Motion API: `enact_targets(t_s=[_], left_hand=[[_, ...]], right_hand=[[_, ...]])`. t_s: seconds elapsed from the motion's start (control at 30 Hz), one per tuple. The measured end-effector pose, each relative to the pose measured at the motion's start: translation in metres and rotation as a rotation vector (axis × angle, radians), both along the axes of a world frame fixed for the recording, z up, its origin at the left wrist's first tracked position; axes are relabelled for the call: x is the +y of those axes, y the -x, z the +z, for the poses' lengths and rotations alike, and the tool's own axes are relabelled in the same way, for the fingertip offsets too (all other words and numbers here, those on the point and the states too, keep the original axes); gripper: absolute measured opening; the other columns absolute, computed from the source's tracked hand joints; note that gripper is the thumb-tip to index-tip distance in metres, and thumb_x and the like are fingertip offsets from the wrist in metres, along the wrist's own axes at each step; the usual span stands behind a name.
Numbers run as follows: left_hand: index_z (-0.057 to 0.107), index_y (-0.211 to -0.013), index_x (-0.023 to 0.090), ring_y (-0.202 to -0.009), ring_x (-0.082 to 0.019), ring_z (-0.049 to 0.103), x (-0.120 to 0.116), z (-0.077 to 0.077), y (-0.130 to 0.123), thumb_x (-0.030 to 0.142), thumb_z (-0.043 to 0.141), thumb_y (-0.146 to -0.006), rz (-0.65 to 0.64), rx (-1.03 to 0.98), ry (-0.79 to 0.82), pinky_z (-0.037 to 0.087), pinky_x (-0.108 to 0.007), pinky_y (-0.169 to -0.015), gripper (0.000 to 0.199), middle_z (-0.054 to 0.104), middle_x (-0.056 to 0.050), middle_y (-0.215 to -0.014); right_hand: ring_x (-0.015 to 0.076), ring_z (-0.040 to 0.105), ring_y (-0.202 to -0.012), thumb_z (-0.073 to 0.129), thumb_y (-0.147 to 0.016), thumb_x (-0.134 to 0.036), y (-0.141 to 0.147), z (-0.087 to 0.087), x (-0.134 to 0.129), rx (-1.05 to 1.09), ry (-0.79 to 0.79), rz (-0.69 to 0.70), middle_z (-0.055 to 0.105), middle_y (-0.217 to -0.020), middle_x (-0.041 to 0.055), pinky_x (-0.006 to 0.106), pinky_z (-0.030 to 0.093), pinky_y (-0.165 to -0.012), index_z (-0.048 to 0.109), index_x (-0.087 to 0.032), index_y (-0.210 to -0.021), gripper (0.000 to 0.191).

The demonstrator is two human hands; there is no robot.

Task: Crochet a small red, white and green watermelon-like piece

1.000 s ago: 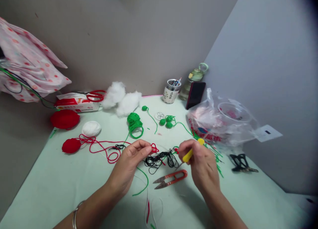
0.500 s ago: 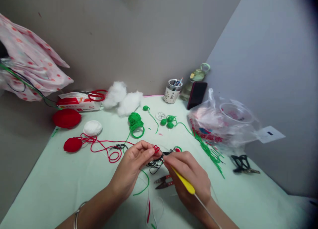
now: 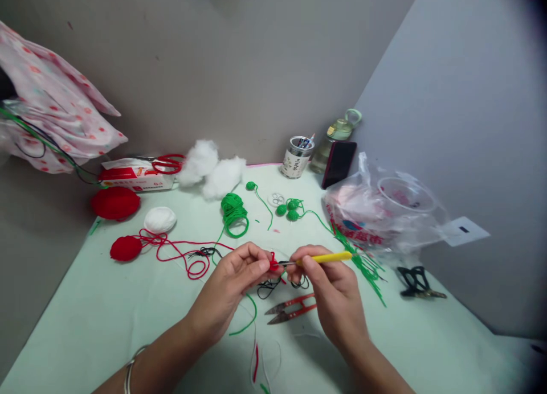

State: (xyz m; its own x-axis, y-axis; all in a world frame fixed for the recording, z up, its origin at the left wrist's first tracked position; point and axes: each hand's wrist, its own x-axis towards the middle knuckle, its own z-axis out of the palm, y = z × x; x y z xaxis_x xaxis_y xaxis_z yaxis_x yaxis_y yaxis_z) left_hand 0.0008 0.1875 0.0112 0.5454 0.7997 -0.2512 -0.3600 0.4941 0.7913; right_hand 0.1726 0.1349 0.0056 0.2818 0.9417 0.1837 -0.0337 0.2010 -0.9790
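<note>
Between its thumb and fingers my left hand (image 3: pixel 239 277) pinches a small piece of red crochet (image 3: pixel 273 263). A crochet hook (image 3: pixel 327 258) with a yellow handle is gripped in my right hand (image 3: pixel 331 291), lying nearly level, its metal tip at the red piece. Red yarn (image 3: pixel 194 243) runs from the left hand back to a red yarn ball (image 3: pixel 126 249). Black yarn (image 3: pixel 269 287) lies tangled on the table behind the fingers, partly hidden. Below the hands rest thread snips (image 3: pixel 290 309) with red handles, their right end covered by my right hand.
Green yarn (image 3: pixel 233 212), small green crocheted balls (image 3: pixel 293 205), white stuffing (image 3: pixel 222 175) and a white yarn ball (image 3: pixel 159 219) lie farther back. A tin of pens (image 3: pixel 296 161), a phone (image 3: pixel 339 164) and a plastic bag (image 3: pixel 376 212) stand right of them. A black hair clip (image 3: pixel 419 283) lies far right.
My right hand has turned the crochet hook from slanting down toward me to nearly level, its handle now pointing right. More of the snips shows. The left hand stays nearly in place.
</note>
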Motion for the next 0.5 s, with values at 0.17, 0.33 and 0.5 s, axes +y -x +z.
enact_targets(t_s=[0.17,0.33,0.5], left_hand=[[0.068,-0.085,0.018,-0.092,-0.018,0.076,-0.001,-0.001,0.001,0.031,0.083,-0.089,-0.043,-0.034,0.095,0.056,-0.029,-0.093,0.02,0.081,-0.006,-0.089],[0.069,-0.085,0.018,-0.092,-0.018,0.077,0.0,0.0,0.002,0.03,0.085,-0.087,-0.028,-0.035,0.108,0.057,-0.027,-0.091,0.02,0.081,-0.006,-0.087],[0.07,-0.084,0.018,-0.094,-0.019,0.078,0.0,0.0,0.001,0.03,0.086,-0.086,-0.004,-0.006,0.087,0.058,-0.028,-0.093,0.021,0.079,-0.004,-0.087]], right_hand=[[0.0099,0.065,-0.06,0.081,-0.089,-0.049,0.003,-0.005,0.006,0.408,0.161,0.123,0.071,-0.068,-0.0004,0.02,0.056,-0.062,0.08,-0.022,-0.087,0.027],[0.0101,0.065,-0.062,0.083,-0.088,-0.049,0.005,-0.007,0.003,0.366,0.137,0.024,0.072,-0.071,-0.0001,0.021,0.055,-0.063,0.08,-0.022,-0.089,0.027],[0.0119,0.067,-0.068,0.078,-0.093,-0.047,0.004,-0.01,-0.004,0.196,0.058,-0.072,0.072,-0.077,0.0013,0.024,0.057,-0.068,0.08,-0.022,-0.092,0.025]])
